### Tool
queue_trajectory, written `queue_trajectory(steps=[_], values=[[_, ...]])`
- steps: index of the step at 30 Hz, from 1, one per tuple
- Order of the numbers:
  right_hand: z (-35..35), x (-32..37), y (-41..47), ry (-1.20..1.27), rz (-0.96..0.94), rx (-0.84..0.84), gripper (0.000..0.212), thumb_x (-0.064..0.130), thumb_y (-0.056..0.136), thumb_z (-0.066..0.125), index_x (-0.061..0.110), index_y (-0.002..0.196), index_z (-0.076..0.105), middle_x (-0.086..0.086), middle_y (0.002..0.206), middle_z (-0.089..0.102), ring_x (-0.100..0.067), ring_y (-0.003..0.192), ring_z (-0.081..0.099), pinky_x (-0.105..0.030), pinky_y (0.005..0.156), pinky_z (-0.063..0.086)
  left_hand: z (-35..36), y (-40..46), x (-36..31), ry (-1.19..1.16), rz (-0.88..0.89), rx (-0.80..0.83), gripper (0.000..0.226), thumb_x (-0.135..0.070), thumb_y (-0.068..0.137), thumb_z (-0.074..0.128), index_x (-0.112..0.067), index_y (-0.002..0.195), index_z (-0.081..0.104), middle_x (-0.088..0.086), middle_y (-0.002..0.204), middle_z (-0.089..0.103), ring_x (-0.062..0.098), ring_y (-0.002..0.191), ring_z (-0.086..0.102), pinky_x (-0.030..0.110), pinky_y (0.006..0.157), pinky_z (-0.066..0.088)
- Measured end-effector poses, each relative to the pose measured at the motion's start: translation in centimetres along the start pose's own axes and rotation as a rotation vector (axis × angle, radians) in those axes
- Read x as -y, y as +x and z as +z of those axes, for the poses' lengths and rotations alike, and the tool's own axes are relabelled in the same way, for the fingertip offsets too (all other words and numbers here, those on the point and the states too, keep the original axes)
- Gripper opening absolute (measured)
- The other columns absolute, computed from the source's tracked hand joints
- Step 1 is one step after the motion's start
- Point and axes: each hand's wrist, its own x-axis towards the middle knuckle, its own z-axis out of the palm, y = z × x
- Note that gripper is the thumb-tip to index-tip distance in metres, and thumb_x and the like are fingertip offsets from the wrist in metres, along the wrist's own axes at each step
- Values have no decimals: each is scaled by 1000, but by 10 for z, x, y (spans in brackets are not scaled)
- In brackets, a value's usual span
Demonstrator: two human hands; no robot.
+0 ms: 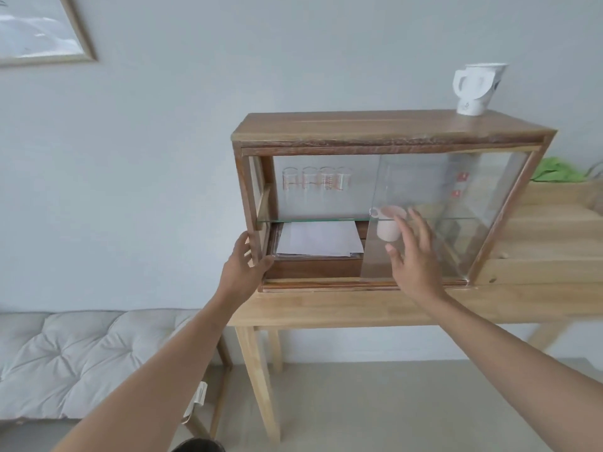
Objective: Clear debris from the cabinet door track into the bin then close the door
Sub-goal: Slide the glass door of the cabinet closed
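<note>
A wooden cabinet [375, 128] with sliding glass doors stands on a light wooden table [342, 308]. The glass door [463, 203] covers the right half, and the left half is uncovered. My left hand [243, 265] grips the cabinet's left front post near the bottom corner. My right hand [412, 256] lies flat with spread fingers against the glass door near its left edge. The bottom door track [326, 283] runs along the front; I see no debris in it. A dark round bin rim [199, 446] shows at the bottom edge of the view.
Inside are several glasses [316, 182] on a glass shelf, a pink mug [388, 226] and a stack of papers [318, 239]. A white kettle [476, 89] stands on the cabinet top. A cushioned bench [81, 360] is at the left. Green cloth [558, 171] lies at the right.
</note>
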Motion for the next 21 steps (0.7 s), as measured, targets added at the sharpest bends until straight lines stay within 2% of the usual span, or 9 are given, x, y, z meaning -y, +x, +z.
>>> queue_trajectory(steps=[2, 4, 6, 8, 13, 19, 21], values=[[-4, -16, 14, -234, -150, 35, 82, 24, 97, 73, 15, 167, 31, -15, 178, 13, -41, 164, 14, -61, 128, 26, 6, 5, -1, -13, 4, 6, 88, -36, 100, 78, -30, 169, 24, -1, 167, 48, 24, 150, 52, 41, 117, 46], [-9, -32, 28, -428, -254, 99, 102, 35, 93, 77, 15, 171, 16, -17, 180, -1, -45, 165, 1, -69, 128, 17, 10, 9, -3, -7, -1, 5, 93, -38, 100, 78, -30, 171, 18, -7, 162, 47, 16, 142, 53, 37, 110, 45], [-13, -48, 39, -576, -347, 137, 116, 46, 87, 81, 16, 172, 9, -19, 179, -3, -48, 164, -2, -73, 127, 11, 14, 11, -4, -9, 5, -1, 94, -37, 99, 79, -31, 169, 17, -14, 151, 50, 8, 128, 54, 29, 101, 44], [-14, -62, 46, -662, -414, 136, 125, 52, 80, 85, 15, 172, 9, -20, 179, -2, -49, 164, -1, -77, 125, 10, 16, 12, -4, -13, 25, -8, 91, -36, 100, 79, -31, 167, 18, -14, 147, 54, 6, 123, 55, 24, 97, 43], [-6, -67, 54, -734, -498, 105, 126, 57, 79, 84, 13, 171, 10, -21, 179, 1, -51, 163, 1, -77, 125, 7, 18, 12, -2, -1, 45, -2, 96, -35, 101, 77, -29, 171, 11, -2, 168, 46, 15, 142, 51, 31, 109, 41], [18, -27, 59, -702, -538, 126, 124, 59, 82, 81, 15, 172, 8, -18, 179, -1, -48, 164, -4, -74, 127, 1, 17, 12, 1, -12, 58, -6, 88, -34, 101, 77, -32, 167, 18, -16, 146, 53, 6, 127, 52, 29, 104, 41], [29, -8, 60, -688, -545, 133, 126, 59, 80, 83, 15, 172, 8, -16, 179, -4, -46, 163, -7, -73, 127, -1, 17, 12, 2, -4, 59, -3, 87, -33, 101, 77, -32, 167, 19, -12, 149, 57, 6, 129, 53, 29, 105, 42]])
